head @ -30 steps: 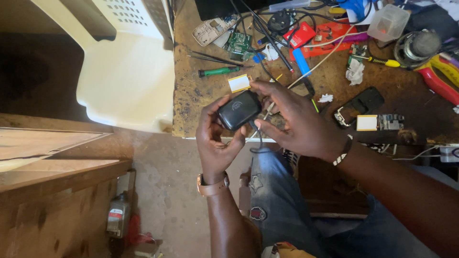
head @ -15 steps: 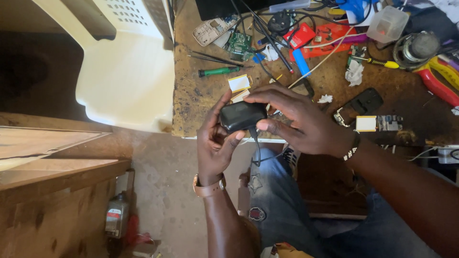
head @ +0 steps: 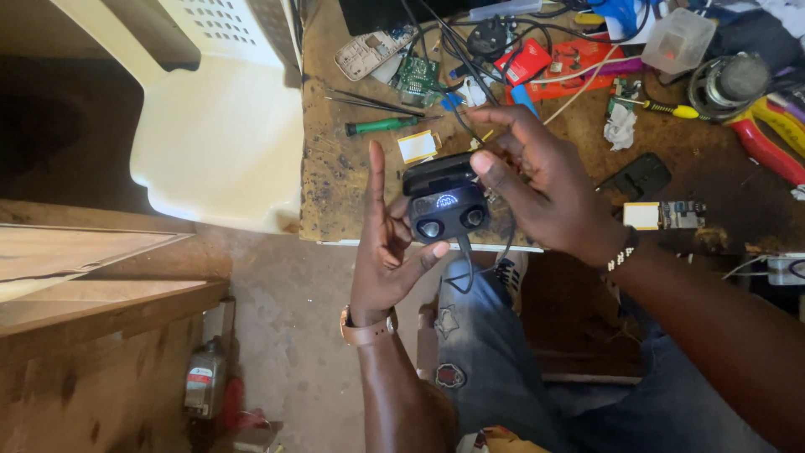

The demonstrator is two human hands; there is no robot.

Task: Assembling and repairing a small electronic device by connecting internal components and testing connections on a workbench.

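Head view, black earbud case (head: 444, 205) pinched by right hand (head: 545, 193), left hand (head: 387, 252) grip spread beneath, yellow label (head: 417, 146) beside

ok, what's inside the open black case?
Inside the black case, two round dark earbuds sit side by side below a small lit display. The right hand holds the lid up, covering part of it; deeper inside is hidden.

My worn wooden workbench (head: 352, 193) is cluttered. A green screwdriver (head: 381, 126) lies on it, a circuit board (head: 417, 75) just beyond, red pliers (head: 767, 143) far to its right.
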